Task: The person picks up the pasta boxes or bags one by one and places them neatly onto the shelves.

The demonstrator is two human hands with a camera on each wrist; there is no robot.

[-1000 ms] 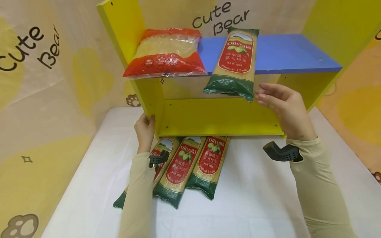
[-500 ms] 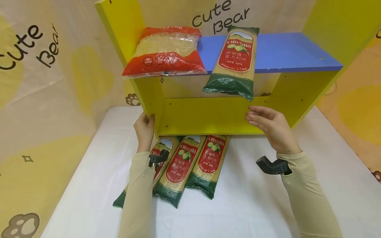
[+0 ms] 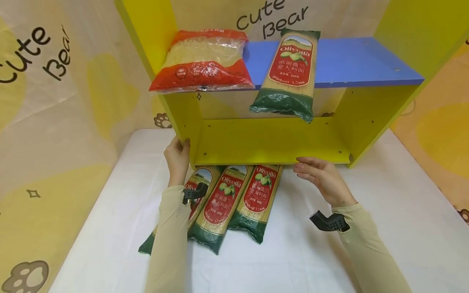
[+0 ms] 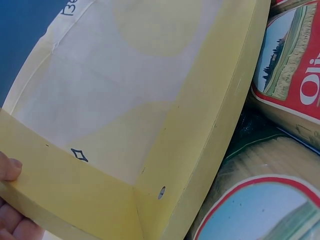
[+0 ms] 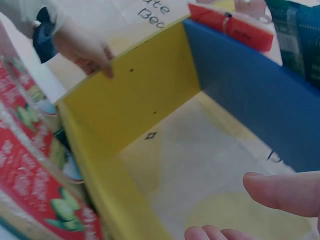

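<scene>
A yellow shelf unit (image 3: 271, 142) with a blue shelf board (image 3: 351, 61) stands on a white table. My left hand (image 3: 177, 156) grips the front edge of its left side panel (image 4: 75, 205), thumb on the inner face. My right hand (image 3: 318, 175) hovers open just below the shelf's bottom front edge, holding nothing; its fingertips (image 5: 280, 192) show in the right wrist view. A red noodle bag (image 3: 203, 61) and a green-and-red spaghetti pack (image 3: 289, 73) lie on the blue board, the pack overhanging the front. Three more spaghetti packs (image 3: 227, 199) lie on the table under the shelf's front.
The white table (image 3: 384, 211) reaches from the shelf toward me, bare on the right. A cream and yellow "Cute Bear" backdrop (image 3: 55, 101) walls in the left, back and right sides. The shelf's right yellow side panel (image 3: 414, 28) rises at top right.
My right hand has come down from beside the overhanging spaghetti pack to below the shelf's bottom front edge. My left hand has kept its grip on the side panel.
</scene>
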